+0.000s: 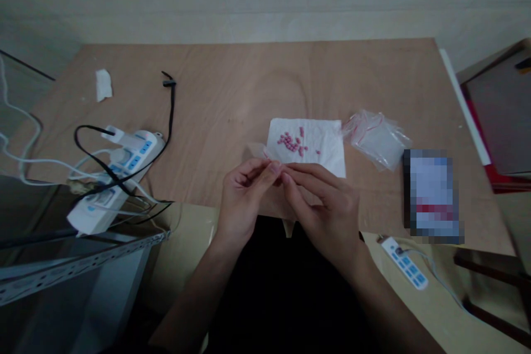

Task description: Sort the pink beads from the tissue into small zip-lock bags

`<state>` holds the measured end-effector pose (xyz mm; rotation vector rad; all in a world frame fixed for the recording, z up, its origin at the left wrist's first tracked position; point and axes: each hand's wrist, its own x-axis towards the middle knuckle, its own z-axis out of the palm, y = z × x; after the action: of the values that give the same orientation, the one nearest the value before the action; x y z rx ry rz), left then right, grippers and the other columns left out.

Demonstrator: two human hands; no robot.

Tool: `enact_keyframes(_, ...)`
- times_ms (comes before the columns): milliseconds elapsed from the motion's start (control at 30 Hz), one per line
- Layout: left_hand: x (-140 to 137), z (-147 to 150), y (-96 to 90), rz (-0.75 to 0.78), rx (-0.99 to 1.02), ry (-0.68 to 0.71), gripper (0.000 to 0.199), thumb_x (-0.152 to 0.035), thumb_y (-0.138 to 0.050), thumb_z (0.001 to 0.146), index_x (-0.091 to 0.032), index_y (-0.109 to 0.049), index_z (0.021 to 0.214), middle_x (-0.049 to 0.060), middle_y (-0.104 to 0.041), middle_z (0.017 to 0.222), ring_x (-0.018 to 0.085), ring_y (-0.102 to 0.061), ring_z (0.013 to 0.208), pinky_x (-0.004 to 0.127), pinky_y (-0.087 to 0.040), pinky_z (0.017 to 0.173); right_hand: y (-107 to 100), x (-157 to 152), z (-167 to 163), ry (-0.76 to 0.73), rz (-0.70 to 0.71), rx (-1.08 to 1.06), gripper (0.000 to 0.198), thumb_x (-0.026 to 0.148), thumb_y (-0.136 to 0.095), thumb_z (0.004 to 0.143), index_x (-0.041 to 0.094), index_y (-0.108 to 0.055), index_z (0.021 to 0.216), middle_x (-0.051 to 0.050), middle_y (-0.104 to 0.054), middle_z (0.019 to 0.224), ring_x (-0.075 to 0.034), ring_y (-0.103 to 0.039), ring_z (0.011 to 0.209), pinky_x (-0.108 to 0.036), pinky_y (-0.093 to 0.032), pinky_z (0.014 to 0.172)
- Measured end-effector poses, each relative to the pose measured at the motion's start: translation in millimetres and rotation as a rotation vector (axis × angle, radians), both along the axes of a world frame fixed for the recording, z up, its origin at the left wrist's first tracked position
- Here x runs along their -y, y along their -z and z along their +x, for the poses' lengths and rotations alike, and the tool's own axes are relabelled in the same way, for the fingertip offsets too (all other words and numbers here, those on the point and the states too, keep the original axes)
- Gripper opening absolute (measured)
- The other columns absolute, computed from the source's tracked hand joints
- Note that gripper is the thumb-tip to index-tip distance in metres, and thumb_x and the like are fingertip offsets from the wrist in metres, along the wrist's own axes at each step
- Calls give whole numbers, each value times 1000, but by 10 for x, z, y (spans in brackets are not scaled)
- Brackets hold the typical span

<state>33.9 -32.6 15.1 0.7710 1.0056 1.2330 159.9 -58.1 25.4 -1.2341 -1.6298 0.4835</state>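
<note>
My left hand (249,191) is closed in a pinch on a small clear zip bag (258,149); part of its film and red seal line shows beyond the fingers. Against its fingertips, my right hand (321,196) is also pinched closed, and whatever lies between its fingers is hidden. Just beyond both hands, a white paper napkin (327,135) is spread on the wooden table. Several small pink pills (290,142) lie on it, mostly clustered, with one apart to the right. Beside the napkin rest clear zip bags (379,138) with red seal lines.
A blurred-out device (433,193) lies near the table's right front edge. At the left, a white power strip (120,177) is tangled with black and white cables. A scrap of white paper (103,85) sits at the back left. Another power strip (404,263) is below the table.
</note>
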Motion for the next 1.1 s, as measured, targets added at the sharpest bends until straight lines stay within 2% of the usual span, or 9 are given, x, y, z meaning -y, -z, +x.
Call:
enact_keyframes(167, 32, 7, 0, 122, -226, 25, 9, -29, -74, 80, -20, -73, 79, -1, -74, 79, 10, -69, 77, 22, -56, 77, -35, -8, 43, -5, -137, -40, 19, 14, -58, 90, 20, -76, 91, -3, -73, 80, -14, -70, 73, -24, -57, 64)
enact_keyframes(333, 42, -25, -63, 171, -381, 96, 18, -36, -70, 82, -18, -68, 80, 3, -73, 82, 15, -69, 77, 27, -56, 76, -3, 8, 46, -15, -185, -81, 18, 18, -58, 91, 21, -71, 103, -1, -75, 81, -12, -70, 66, -21, -57, 60)
enact_keyframes(600, 56, -98, -150, 370, -614, 257, 13, -28, -52, 94, -20, -60, 86, 1, -64, 78, 13, -61, 72, 25, -48, 68, 4, -10, 106, -129, -290, -182, 15, 22, -59, 92, 21, -73, 97, -2, -77, 88, -14, -73, 76, -23, -58, 66)
enact_keyframes(700, 49, -111, -167, 538, -885, 260, 11, -19, -48, 94, -20, -54, 85, 1, -60, 78, 13, -56, 71, 25, -44, 64, 11, -18, 140, -83, -226, -47, 13, 21, -60, 90, 19, -73, 93, -1, -77, 80, -14, -72, 69, -22, -56, 60)
enact_keyframes(800, 48, -119, -194, 656, -1127, 165, 15, -11, -48, 87, -21, -46, 76, 0, -53, 74, 13, -51, 67, 26, -39, 59, -4, -33, 192, 79, -81, 138, 10, 18, -61, 87, 20, -71, 89, -1, -75, 74, -14, -69, 61, -23, -55, 56)
enact_keyframes(867, 51, -129, -233, 672, -1190, 154, 19, -10, -49, 85, -22, -42, 72, -1, -50, 71, 13, -48, 64, 26, -37, 58, -38, -52, 243, 154, -21, 233, 9, 17, -63, 85, 22, -70, 85, 0, -73, 68, -14, -67, 56, -24, -54, 54)
enact_keyframes(933, 51, -142, -284, 654, -1189, 200, 21, -10, -49, 86, -22, -40, 71, -2, -49, 69, 12, -46, 61, 26, -36, 56, -78, -74, 300, 143, -11, 288, 7, 17, -63, 83, 22, -68, 84, 0, -70, 65, -14, -65, 55, -25, -53, 53)
enact_keyframes(1000, 42, -151, -332, 624, -1138, 252, 20, -12, -48, 89, -21, -42, 71, -3, -49, 68, 11, -44, 58, 25, -35, 55, -103, -95, 353, 76, -2, 295, 12, 18, -62, 83, 21, -68, 93, -3, -72, 76, -17, -68, 66, -29, -56, 60)
enact_keyframes(1100, 22, -141, -375, 579, -1034, 289, 19, -17, -47, 91, -20, -46, 72, -3, -50, 66, 10, -43, 56, 24, -34, 52, -82, -118, 406, -132, -17, 211, 37, 17, -57, 86, 22, -61, 122, -10, -68, 123, -24, -64, 112, -42, -55, 94)
